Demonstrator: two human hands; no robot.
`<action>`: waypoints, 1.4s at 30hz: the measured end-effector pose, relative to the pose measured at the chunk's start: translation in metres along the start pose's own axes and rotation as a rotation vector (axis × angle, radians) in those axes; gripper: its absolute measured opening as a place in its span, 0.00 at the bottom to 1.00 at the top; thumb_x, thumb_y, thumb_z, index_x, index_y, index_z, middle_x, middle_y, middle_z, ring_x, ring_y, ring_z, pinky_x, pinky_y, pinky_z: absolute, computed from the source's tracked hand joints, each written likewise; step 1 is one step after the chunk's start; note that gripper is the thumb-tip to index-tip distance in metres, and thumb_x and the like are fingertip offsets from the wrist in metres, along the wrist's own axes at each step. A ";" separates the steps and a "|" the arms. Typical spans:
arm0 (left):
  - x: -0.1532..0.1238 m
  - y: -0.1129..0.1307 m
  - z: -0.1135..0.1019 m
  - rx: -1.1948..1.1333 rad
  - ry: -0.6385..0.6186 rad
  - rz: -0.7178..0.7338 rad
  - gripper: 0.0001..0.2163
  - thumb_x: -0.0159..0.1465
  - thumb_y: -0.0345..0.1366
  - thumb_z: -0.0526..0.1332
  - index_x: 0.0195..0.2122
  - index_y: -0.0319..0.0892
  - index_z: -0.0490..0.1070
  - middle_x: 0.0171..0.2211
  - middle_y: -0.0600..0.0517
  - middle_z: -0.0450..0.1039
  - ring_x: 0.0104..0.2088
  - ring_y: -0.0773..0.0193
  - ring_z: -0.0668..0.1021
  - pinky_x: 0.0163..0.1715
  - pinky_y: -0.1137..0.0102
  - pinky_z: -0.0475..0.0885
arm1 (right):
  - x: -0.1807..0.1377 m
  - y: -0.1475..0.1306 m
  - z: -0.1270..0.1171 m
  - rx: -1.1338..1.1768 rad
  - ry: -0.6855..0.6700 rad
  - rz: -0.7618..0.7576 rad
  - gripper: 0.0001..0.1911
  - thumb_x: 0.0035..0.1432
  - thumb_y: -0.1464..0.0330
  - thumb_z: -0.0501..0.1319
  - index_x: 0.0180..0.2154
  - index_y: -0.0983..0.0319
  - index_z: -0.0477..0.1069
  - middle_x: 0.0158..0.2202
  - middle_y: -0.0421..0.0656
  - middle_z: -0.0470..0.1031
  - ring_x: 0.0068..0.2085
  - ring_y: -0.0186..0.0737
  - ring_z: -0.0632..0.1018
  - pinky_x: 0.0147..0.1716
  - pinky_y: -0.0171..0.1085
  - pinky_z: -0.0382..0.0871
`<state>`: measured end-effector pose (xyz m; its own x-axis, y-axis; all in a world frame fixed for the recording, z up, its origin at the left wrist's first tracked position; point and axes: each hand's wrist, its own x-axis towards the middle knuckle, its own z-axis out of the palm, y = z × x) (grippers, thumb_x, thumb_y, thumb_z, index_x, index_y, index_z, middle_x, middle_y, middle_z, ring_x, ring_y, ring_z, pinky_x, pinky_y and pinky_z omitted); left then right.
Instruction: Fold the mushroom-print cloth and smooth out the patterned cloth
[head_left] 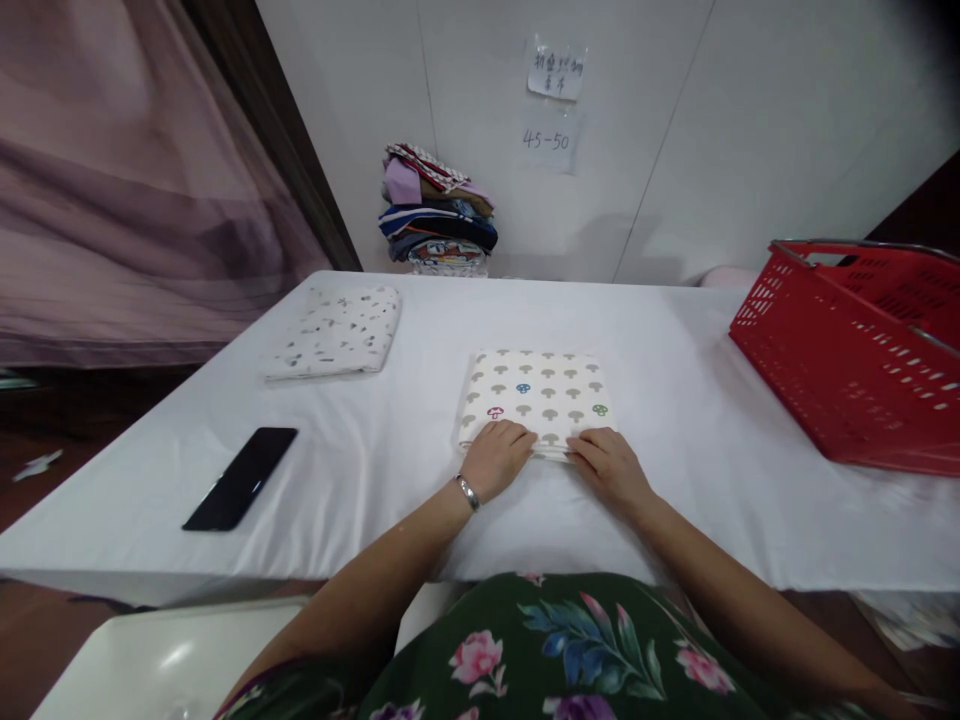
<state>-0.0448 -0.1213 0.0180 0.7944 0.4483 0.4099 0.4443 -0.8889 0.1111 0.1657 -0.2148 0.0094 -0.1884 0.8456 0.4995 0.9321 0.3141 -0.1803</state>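
Indoor workroom or partitioned booth for textiles, by the look; can't tell if shop or workshop. Evidence: pale panel wall (487,60) with vertical seams, handwritten upper note (555,80) on it, lower note (551,140) reads 45-50. Mauve curtain (135,180) down the left side. White-draped surface (420,480) carries folded mushroom-print cloth (547,395). Pile of folded textiles (439,215) beyond the far edge, near the wall. Red perforated shopping-style basket (855,360) at right.

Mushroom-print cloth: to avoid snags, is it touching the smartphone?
Apart. Head view: white tablecloth shows between the mushroom-print cloth and black smartphone.
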 end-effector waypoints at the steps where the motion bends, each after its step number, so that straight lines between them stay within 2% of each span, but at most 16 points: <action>1: 0.002 0.000 -0.001 0.001 -0.006 0.005 0.08 0.63 0.34 0.54 0.43 0.43 0.68 0.37 0.50 0.71 0.39 0.61 0.69 0.38 0.65 0.63 | 0.000 0.000 0.000 -0.001 -0.002 0.000 0.12 0.61 0.66 0.53 0.42 0.60 0.72 0.37 0.47 0.71 0.39 0.41 0.70 0.37 0.40 0.63; 9: 0.004 0.000 0.003 0.077 -0.010 0.054 0.08 0.65 0.32 0.51 0.34 0.42 0.70 0.31 0.50 0.70 0.35 0.62 0.69 0.36 0.66 0.61 | 0.001 0.000 0.001 -0.006 0.018 -0.027 0.11 0.61 0.69 0.53 0.39 0.61 0.73 0.35 0.46 0.72 0.37 0.40 0.69 0.36 0.39 0.63; 15: -0.001 -0.001 0.008 0.035 -0.001 0.050 0.10 0.65 0.31 0.50 0.36 0.43 0.70 0.33 0.50 0.70 0.36 0.63 0.69 0.36 0.65 0.61 | 0.000 -0.001 0.002 -0.012 -0.008 -0.016 0.11 0.60 0.69 0.54 0.40 0.60 0.73 0.36 0.46 0.72 0.37 0.41 0.69 0.37 0.39 0.64; 22: -0.012 -0.008 -0.006 0.098 -0.003 -0.002 0.11 0.64 0.29 0.50 0.43 0.43 0.69 0.34 0.49 0.71 0.37 0.61 0.70 0.36 0.64 0.62 | -0.016 0.012 -0.006 -0.030 0.018 0.034 0.13 0.61 0.69 0.52 0.45 0.60 0.71 0.41 0.48 0.72 0.41 0.43 0.71 0.39 0.42 0.64; 26: -0.018 -0.013 -0.010 0.131 -0.004 -0.026 0.10 0.63 0.29 0.51 0.40 0.43 0.70 0.34 0.49 0.71 0.37 0.60 0.70 0.36 0.64 0.63 | -0.026 0.020 -0.008 -0.052 0.039 0.050 0.13 0.60 0.70 0.53 0.45 0.60 0.70 0.43 0.47 0.72 0.42 0.44 0.71 0.40 0.42 0.64; 31: -0.020 -0.014 -0.008 0.125 0.018 -0.008 0.09 0.62 0.27 0.52 0.37 0.42 0.70 0.33 0.50 0.71 0.36 0.61 0.70 0.35 0.64 0.63 | -0.029 0.023 -0.007 -0.071 0.076 0.011 0.13 0.59 0.73 0.53 0.43 0.61 0.72 0.40 0.47 0.73 0.40 0.42 0.71 0.38 0.41 0.63; 36: -0.023 -0.017 -0.006 0.108 0.008 0.006 0.09 0.61 0.26 0.52 0.36 0.42 0.70 0.33 0.49 0.71 0.35 0.61 0.70 0.34 0.65 0.63 | -0.029 0.023 -0.008 -0.074 0.030 -0.006 0.14 0.59 0.74 0.51 0.43 0.61 0.72 0.41 0.47 0.73 0.41 0.42 0.71 0.39 0.41 0.63; 42: -0.019 -0.016 -0.014 -0.035 0.031 -0.043 0.09 0.63 0.34 0.52 0.41 0.42 0.69 0.38 0.48 0.72 0.41 0.61 0.71 0.41 0.63 0.65 | -0.027 0.021 -0.009 -0.039 0.015 -0.015 0.13 0.60 0.72 0.52 0.44 0.62 0.71 0.42 0.48 0.72 0.42 0.42 0.71 0.41 0.42 0.64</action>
<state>-0.0724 -0.1168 0.0210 0.7614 0.4832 0.4322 0.4624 -0.8721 0.1603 0.1930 -0.2346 -0.0001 -0.1984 0.8341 0.5147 0.9405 0.3098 -0.1395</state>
